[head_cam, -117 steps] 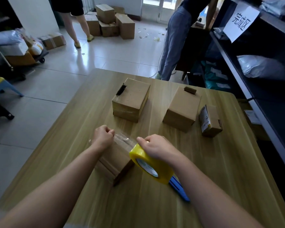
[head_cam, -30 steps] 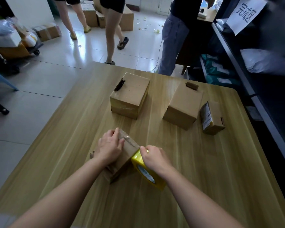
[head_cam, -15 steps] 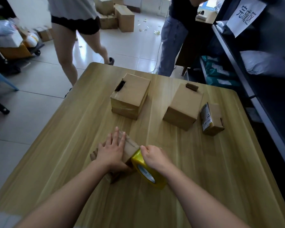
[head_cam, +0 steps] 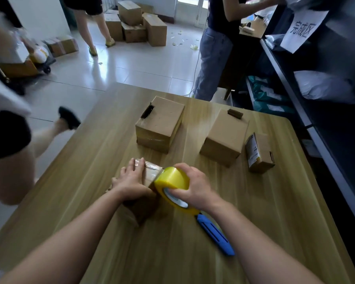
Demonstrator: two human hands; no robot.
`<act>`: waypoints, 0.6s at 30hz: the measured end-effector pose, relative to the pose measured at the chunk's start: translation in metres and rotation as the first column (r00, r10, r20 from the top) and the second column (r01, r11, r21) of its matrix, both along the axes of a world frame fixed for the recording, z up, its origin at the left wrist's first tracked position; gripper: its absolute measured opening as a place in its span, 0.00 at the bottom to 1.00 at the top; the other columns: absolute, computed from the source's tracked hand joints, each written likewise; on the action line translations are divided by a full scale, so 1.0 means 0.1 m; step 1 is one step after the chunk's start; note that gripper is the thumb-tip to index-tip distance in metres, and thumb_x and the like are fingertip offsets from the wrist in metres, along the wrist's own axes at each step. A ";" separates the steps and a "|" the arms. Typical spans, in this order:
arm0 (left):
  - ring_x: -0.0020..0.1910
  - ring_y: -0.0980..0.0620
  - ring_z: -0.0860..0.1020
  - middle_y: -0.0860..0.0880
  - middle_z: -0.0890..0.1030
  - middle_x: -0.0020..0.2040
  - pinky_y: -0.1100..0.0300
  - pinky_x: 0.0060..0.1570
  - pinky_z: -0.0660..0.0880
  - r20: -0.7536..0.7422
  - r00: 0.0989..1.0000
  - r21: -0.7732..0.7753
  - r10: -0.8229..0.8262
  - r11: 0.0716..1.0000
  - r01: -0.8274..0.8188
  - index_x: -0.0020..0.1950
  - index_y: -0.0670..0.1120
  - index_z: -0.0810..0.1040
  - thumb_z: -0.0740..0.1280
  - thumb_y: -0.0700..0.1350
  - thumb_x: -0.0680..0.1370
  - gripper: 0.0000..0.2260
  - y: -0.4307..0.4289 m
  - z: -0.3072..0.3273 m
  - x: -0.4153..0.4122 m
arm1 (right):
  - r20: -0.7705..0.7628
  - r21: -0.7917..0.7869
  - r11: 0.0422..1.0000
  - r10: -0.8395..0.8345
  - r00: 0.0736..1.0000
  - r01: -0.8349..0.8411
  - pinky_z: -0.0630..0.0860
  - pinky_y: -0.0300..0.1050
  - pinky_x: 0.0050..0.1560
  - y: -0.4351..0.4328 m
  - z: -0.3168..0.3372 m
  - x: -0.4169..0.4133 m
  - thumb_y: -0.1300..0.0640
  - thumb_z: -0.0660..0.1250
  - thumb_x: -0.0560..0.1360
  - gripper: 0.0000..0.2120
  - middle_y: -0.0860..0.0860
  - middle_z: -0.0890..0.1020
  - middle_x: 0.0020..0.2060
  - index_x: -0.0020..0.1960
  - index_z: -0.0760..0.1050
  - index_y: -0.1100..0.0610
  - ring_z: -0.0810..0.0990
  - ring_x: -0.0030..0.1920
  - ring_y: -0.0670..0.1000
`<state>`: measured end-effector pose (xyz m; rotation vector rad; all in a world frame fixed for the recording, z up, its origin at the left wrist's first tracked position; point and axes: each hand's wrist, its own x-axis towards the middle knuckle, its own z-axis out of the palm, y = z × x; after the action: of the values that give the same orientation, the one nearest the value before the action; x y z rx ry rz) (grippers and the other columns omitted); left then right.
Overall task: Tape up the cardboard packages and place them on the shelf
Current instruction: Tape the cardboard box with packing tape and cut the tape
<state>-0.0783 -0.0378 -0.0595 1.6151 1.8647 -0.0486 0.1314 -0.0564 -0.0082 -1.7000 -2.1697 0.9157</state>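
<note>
Yellow tape roll (head_cam: 172, 178) is gripped in the right hand (head_cam: 196, 188), fingers over the rim, thumb at the core. The roll touches the right edge of a small cardboard box (head_cam: 151, 173), lower centre of frame. Left hand (head_cam: 131, 181) lies flat on top of that box, fingers straight, pressing it to the table (head_cam: 275, 212). Shiny clear tape shows on the box top past the fingertips. Blue cutter (head_cam: 215, 234) lies on the table just below the right wrist. Further up are 2 bigger boxes, centre (head_cam: 160, 124) & centre-right (head_cam: 225, 138), apart, w/ a labelled box (head_cam: 259, 152) just right of the 2nd. Shelf (head_cam: 291, 93) runs along the right edge, w/ a paper sign (head_cam: 301, 29) upper right. Ppl stand on the tiled floor at top & left.
</note>
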 end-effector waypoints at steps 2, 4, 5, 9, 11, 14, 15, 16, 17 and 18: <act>0.77 0.41 0.46 0.51 0.41 0.79 0.39 0.72 0.50 0.101 0.994 -0.019 0.045 0.999 -0.043 0.79 0.57 0.42 0.76 0.55 0.66 0.53 0.06 0.03 -0.03 | 0.062 0.023 0.999 0.034 0.997 -0.035 0.73 0.46 0.57 0.08 0.15 -0.05 0.43 0.73 0.70 0.32 0.52 0.77 0.59 0.71 0.66 0.44 0.75 0.59 0.54; 0.77 0.42 0.47 0.50 0.45 0.80 0.44 0.73 0.52 0.209 0.976 -0.065 0.070 0.996 -0.058 0.79 0.56 0.45 0.78 0.57 0.61 0.56 0.10 0.03 -0.06 | 0.132 -0.026 0.998 0.066 0.989 -0.063 0.74 0.47 0.52 0.16 0.31 -0.11 0.43 0.72 0.71 0.31 0.51 0.77 0.57 0.70 0.65 0.44 0.76 0.56 0.55; 0.77 0.43 0.50 0.49 0.47 0.80 0.46 0.74 0.54 0.308 0.945 -0.109 0.111 0.991 -0.081 0.79 0.55 0.46 0.78 0.58 0.56 0.60 0.10 0.02 -0.09 | 0.166 -0.067 0.996 0.076 0.983 -0.066 0.73 0.46 0.49 0.20 0.38 -0.15 0.43 0.72 0.70 0.30 0.51 0.76 0.55 0.68 0.64 0.45 0.76 0.54 0.55; 0.69 0.43 0.67 0.46 0.59 0.76 0.46 0.68 0.68 0.641 0.675 -0.341 0.367 0.923 -0.177 0.79 0.56 0.51 0.83 0.51 0.52 0.62 0.07 -0.02 -0.26 | 0.414 -0.239 0.964 0.212 0.885 -0.119 0.73 0.46 0.43 0.29 0.49 -0.21 0.44 0.72 0.69 0.27 0.53 0.78 0.53 0.63 0.70 0.53 0.76 0.51 0.54; 0.67 0.42 0.69 0.44 0.60 0.76 0.46 0.65 0.71 0.665 0.654 -0.360 0.360 0.922 -0.142 0.79 0.58 0.52 0.80 0.45 0.60 0.54 0.04 -0.05 -0.29 | 0.456 -0.268 0.956 0.234 0.859 -0.118 0.74 0.45 0.44 0.26 0.47 -0.18 0.42 0.72 0.68 0.26 0.52 0.78 0.54 0.62 0.72 0.53 0.77 0.51 0.54; 0.61 0.42 0.74 0.44 0.62 0.75 0.50 0.53 0.77 0.691 0.579 -0.411 0.434 0.894 -0.179 0.78 0.60 0.53 0.77 0.44 0.59 0.53 0.02 -0.07 -0.35 | 0.334 -0.240 0.965 0.187 0.924 -0.108 0.74 0.47 0.49 0.21 0.41 -0.13 0.41 0.73 0.69 0.31 0.52 0.77 0.56 0.66 0.67 0.51 0.76 0.54 0.55; 0.59 0.42 0.75 0.44 0.62 0.75 0.50 0.49 0.78 0.694 0.563 -0.428 0.448 0.886 -0.177 0.78 0.61 0.53 0.78 0.44 0.58 0.53 0.02 -0.07 -0.38 | 0.288 -0.229 0.966 0.184 0.940 -0.119 0.73 0.47 0.48 0.20 0.38 -0.13 0.42 0.73 0.69 0.33 0.52 0.77 0.56 0.68 0.64 0.50 0.75 0.54 0.55; 0.58 0.41 0.76 0.43 0.63 0.74 0.51 0.46 0.79 0.694 0.556 -0.444 0.457 0.880 -0.169 0.77 0.61 0.53 0.79 0.46 0.56 0.55 0.02 -0.07 -0.42 | 0.254 -0.217 0.967 0.191 0.948 -0.137 0.73 0.47 0.49 0.19 0.36 -0.12 0.43 0.73 0.69 0.34 0.53 0.77 0.57 0.69 0.62 0.48 0.75 0.53 0.55; 0.57 0.41 0.77 0.43 0.64 0.73 0.51 0.43 0.80 0.694 0.550 -0.453 0.465 0.876 -0.168 0.77 0.62 0.54 0.80 0.47 0.53 0.58 0.02 -0.07 -0.46 | 0.232 -0.200 0.967 0.206 0.951 -0.160 0.73 0.48 0.50 0.18 0.34 -0.12 0.43 0.72 0.70 0.34 0.53 0.77 0.57 0.70 0.60 0.46 0.75 0.53 0.55; 0.56 0.41 0.77 0.43 0.66 0.72 0.51 0.42 0.80 0.701 0.543 -0.449 0.462 0.878 -0.167 0.77 0.62 0.54 0.81 0.48 0.49 0.60 0.02 -0.09 -0.49 | 0.215 -0.176 0.967 0.222 0.951 -0.185 0.74 0.49 0.51 0.16 0.32 -0.11 0.43 0.71 0.71 0.34 0.53 0.78 0.57 0.71 0.59 0.43 0.76 0.54 0.55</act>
<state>-0.1275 -0.0353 -0.0681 0.7902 1.2850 0.4399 0.1208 -0.0402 0.0237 -1.7549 -2.5287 1.0026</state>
